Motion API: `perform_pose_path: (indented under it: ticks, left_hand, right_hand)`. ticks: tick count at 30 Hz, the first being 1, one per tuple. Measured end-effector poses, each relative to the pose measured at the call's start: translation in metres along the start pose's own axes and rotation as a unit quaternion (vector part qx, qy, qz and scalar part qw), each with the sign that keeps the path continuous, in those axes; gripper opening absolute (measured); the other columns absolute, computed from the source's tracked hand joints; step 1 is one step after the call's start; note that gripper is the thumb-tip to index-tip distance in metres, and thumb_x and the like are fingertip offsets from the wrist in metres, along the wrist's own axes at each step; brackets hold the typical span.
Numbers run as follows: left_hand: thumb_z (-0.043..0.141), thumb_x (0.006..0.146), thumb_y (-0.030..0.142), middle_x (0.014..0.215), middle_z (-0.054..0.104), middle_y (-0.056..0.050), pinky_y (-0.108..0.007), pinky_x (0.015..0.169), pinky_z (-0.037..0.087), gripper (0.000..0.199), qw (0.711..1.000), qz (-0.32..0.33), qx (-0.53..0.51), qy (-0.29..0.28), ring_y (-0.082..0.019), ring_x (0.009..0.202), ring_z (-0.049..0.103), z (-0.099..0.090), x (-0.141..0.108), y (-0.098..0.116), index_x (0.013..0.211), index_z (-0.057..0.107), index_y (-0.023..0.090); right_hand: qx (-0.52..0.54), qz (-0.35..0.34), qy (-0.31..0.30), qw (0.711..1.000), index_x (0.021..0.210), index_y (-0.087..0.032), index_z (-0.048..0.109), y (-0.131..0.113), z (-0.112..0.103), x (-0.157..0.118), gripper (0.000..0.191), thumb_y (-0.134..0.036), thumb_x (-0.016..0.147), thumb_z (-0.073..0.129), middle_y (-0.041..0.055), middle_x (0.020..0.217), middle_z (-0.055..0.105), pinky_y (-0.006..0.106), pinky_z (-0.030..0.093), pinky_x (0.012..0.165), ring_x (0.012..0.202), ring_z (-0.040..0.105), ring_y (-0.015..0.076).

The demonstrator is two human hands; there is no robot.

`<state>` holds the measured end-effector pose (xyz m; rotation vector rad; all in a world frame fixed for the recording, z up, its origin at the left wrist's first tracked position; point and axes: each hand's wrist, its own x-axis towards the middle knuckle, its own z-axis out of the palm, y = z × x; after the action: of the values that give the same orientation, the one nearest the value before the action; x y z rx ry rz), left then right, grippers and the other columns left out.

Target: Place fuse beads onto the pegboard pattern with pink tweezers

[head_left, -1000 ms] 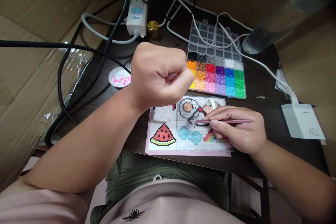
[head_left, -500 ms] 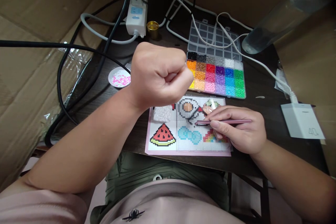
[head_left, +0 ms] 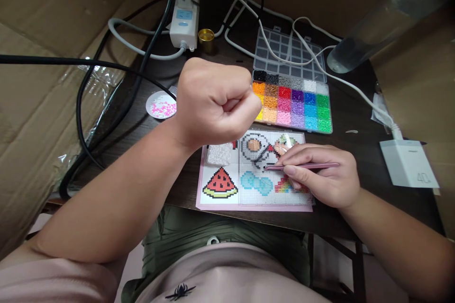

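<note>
My right hand pinches pink tweezers between thumb and fingers. Their tips point left and reach down to a clear pegboard, by the dark beads below the fried egg picture. A pattern sheet with a watermelon and other pictures lies partly under the board. My left hand is a closed fist, raised in front of the table, back of the hand up. Whether anything is inside it stays hidden. Below the fist stands a small clear box of white beads.
Behind the board lies an open bead box with many colours. A white dish of pink and white beads is partly behind my left hand. Around the edges are a power strip, a gold cup, cables, a charger and a clear cylinder.
The tweezers and my right hand have shifted very slightly; their tips stay at the same spot on the pegboard. My left fist has not visibly moved.
</note>
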<state>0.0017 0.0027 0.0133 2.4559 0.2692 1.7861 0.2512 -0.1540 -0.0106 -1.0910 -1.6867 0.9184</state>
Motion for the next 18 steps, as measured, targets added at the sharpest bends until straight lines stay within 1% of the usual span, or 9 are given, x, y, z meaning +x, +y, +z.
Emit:
perform_pose_path:
  ticks: [3, 5, 7, 9, 12, 13, 15, 18]
  left_hand:
    - [0.061, 0.086, -0.005, 0.070, 0.011, 0.008, -0.030, 0.049, 0.018, 0.055, 1.000, -0.004, 0.004, -0.001, -0.007, 0.055, 0.009, 0.0001, 0.0000, 0.0017, 0.083, 0.016, 0.026]
    - [0.060, 0.087, -0.005, 0.070, 0.011, 0.007, -0.030, 0.049, 0.017, 0.054, 1.000, -0.004, 0.002, 0.002, -0.007, 0.055, 0.008, 0.0007, 0.0002, 0.0023, 0.083, 0.016, 0.026]
    - [0.060, 0.087, -0.004, 0.070, 0.010, 0.007, -0.029, 0.048, 0.015, 0.054, 1.000, -0.001, 0.005, 0.007, -0.007, 0.056, 0.007, 0.0016, 0.0002, 0.0019, 0.083, 0.015, 0.026]
    - [0.059, 0.088, -0.001, 0.069, 0.009, 0.007, -0.029, 0.047, 0.013, 0.053, 1.000, 0.002, 0.015, 0.013, -0.007, 0.056, 0.006, 0.0027, 0.0001, 0.0003, 0.083, 0.015, 0.026]
    - [0.058, 0.087, 0.000, 0.068, 0.008, 0.007, -0.031, 0.047, 0.013, 0.050, 1.000, 0.009, 0.000, 0.023, -0.007, 0.054, 0.005, 0.0043, -0.0001, -0.0028, 0.082, 0.015, 0.026]
    - [0.058, 0.085, -0.001, 0.068, 0.008, 0.008, -0.031, 0.047, 0.014, 0.050, 0.999, 0.014, -0.013, 0.025, -0.007, 0.053, 0.005, 0.0047, -0.0001, -0.0037, 0.082, 0.016, 0.026]
    - [0.057, 0.082, -0.003, 0.068, 0.010, 0.008, -0.031, 0.047, 0.016, 0.049, 0.998, 0.023, -0.039, 0.032, -0.007, 0.053, 0.006, 0.0051, 0.0000, -0.0046, 0.082, 0.018, 0.026]
    - [0.054, 0.080, -0.007, 0.069, 0.011, 0.008, -0.031, 0.048, 0.014, 0.048, 0.998, 0.017, -0.054, 0.038, -0.007, 0.054, 0.006, 0.0056, 0.0002, -0.0042, 0.081, 0.019, 0.026]
  right_hand:
    - [-0.003, -0.004, -0.003, 1.000, 0.090, -0.027, 0.097, -0.0005, 0.0007, 0.0009, 0.017, -0.020, 0.105, 0.098, 0.0052, 0.075, 0.090, 0.037, 0.082, 0.079, 0.072, 0.092, 0.0254]
    - [-0.010, 0.002, -0.006, 1.000, 0.088, -0.026, 0.097, 0.0001, 0.0001, 0.0007, 0.018, -0.023, 0.105, 0.100, 0.0064, 0.077, 0.091, 0.037, 0.082, 0.078, 0.071, 0.092, 0.0256]
    - [-0.015, 0.007, -0.007, 1.000, 0.088, -0.026, 0.097, 0.0011, -0.0009, 0.0000, 0.017, -0.025, 0.104, 0.101, 0.0053, 0.072, 0.089, 0.038, 0.082, 0.077, 0.068, 0.091, 0.0258]
    - [-0.017, 0.013, -0.009, 1.000, 0.089, -0.027, 0.098, 0.0019, -0.0019, -0.0010, 0.016, -0.027, 0.105, 0.101, 0.0029, 0.064, 0.083, 0.038, 0.081, 0.073, 0.063, 0.089, 0.0261]
    - [-0.011, 0.019, -0.008, 1.000, 0.093, -0.028, 0.100, 0.0025, -0.0026, -0.0027, 0.014, -0.028, 0.106, 0.100, 0.0006, 0.058, 0.078, 0.039, 0.080, 0.069, 0.057, 0.085, 0.0253]
    - [-0.009, 0.020, -0.004, 1.000, 0.093, -0.029, 0.100, 0.0026, -0.0026, -0.0032, 0.014, -0.029, 0.107, 0.100, 0.0003, 0.058, 0.077, 0.040, 0.081, 0.071, 0.057, 0.084, 0.0251]
    - [-0.011, 0.027, 0.008, 1.000, 0.094, -0.029, 0.100, 0.0032, -0.0025, -0.0041, 0.014, -0.032, 0.107, 0.101, 0.0000, 0.058, 0.077, 0.044, 0.083, 0.080, 0.057, 0.084, 0.0250]
    - [-0.025, 0.041, 0.012, 0.999, 0.095, -0.029, 0.100, 0.0047, -0.0024, -0.0053, 0.016, -0.040, 0.108, 0.102, 0.0001, 0.058, 0.078, 0.049, 0.084, 0.094, 0.062, 0.085, 0.0260]
